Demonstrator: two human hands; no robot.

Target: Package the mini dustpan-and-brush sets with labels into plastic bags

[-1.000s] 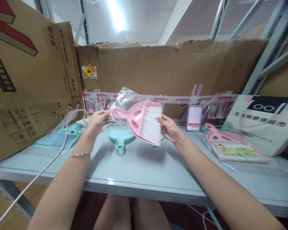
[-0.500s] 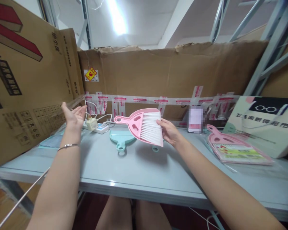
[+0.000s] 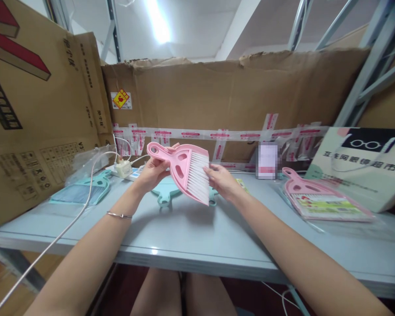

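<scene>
A pink dustpan [image 3: 177, 159] with a white-bristled hand brush [image 3: 198, 177] lying in it is raised above the table, its handle pointing left. My left hand [image 3: 155, 174] is closed around the handle, with the thumb in front and some fingers hidden behind. At the bristle end, my right hand [image 3: 221, 179] pinches the pan's right edge. Behind and below them lies a teal dustpan [image 3: 165, 189], partly covered by the pink set. A second teal handle [image 3: 212, 197] shows beneath my right hand.
To the left, another teal dustpan [image 3: 82, 189] lies by a plastic bag, with a white cable [image 3: 91, 175] crossing it. A wrapped pink dustpan set [image 3: 325, 199], a phone [image 3: 267, 161] and a paper bag [image 3: 358, 171] stand or lie right. Cardboard [image 3: 191, 96] walls the back.
My left hand has come from the left, where it was open in the air, and taken hold of the pink handle. The pink set has shifted slightly left.
</scene>
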